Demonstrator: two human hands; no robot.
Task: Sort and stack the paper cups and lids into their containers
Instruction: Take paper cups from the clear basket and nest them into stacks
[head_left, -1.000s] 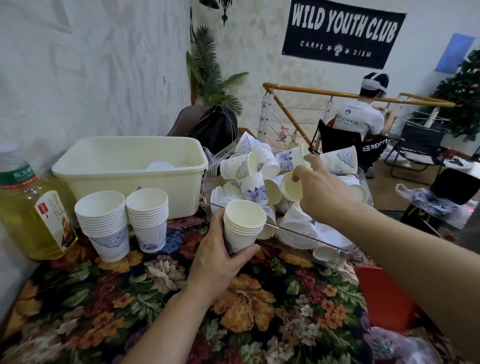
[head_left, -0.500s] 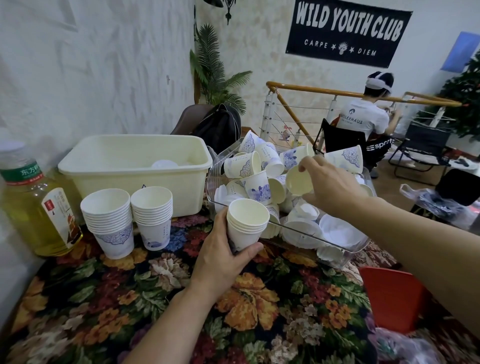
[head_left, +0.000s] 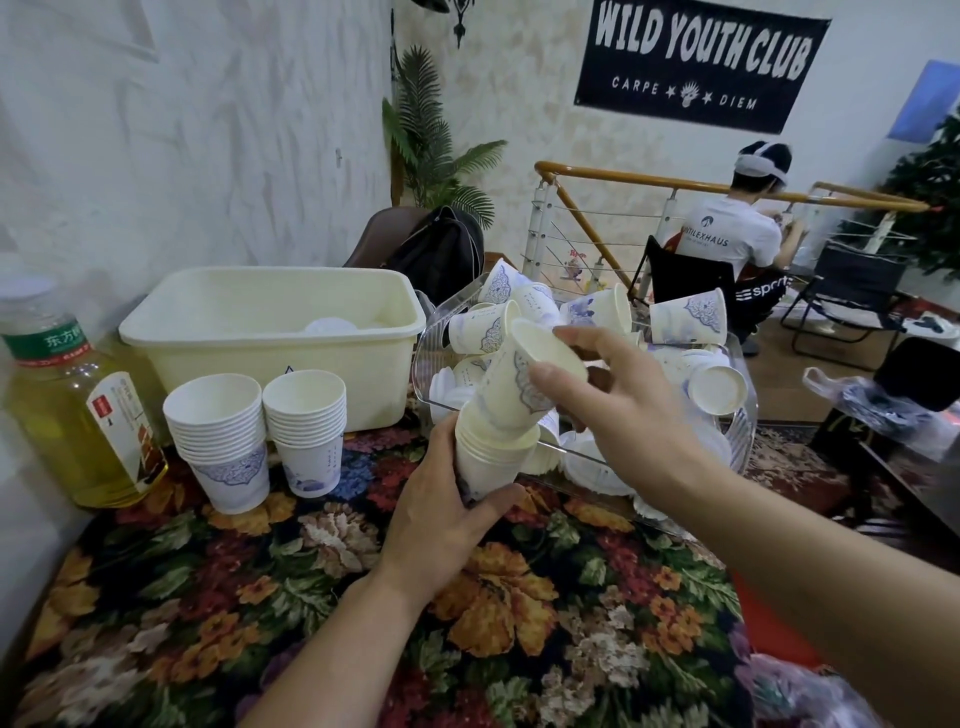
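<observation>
My left hand (head_left: 441, 514) grips a short stack of white paper cups (head_left: 488, 457) above the floral tablecloth. My right hand (head_left: 623, 410) pinches a single paper cup (head_left: 524, 384) with a blue pattern, tilted, its base entering the top of that stack. Behind them a clear plastic bin (head_left: 737, 431) holds several loose cups and white lids (head_left: 597, 473). Two more cup stacks, one (head_left: 223, 441) left of the other (head_left: 309, 431), stand on the table. A cream tub (head_left: 280, 332) holds a lid (head_left: 330, 327).
A large bottle of yellow oil (head_left: 78, 410) stands at the left by the wall. A black backpack (head_left: 436, 249) sits behind the tub. A person in a white shirt (head_left: 732, 234) sits on a chair in the back. A red object (head_left: 774, 623) lies at the table's right edge.
My right hand lifted one cup out of the clear bin and brought it left and down onto the stack in my left hand. The left hand stayed put.
</observation>
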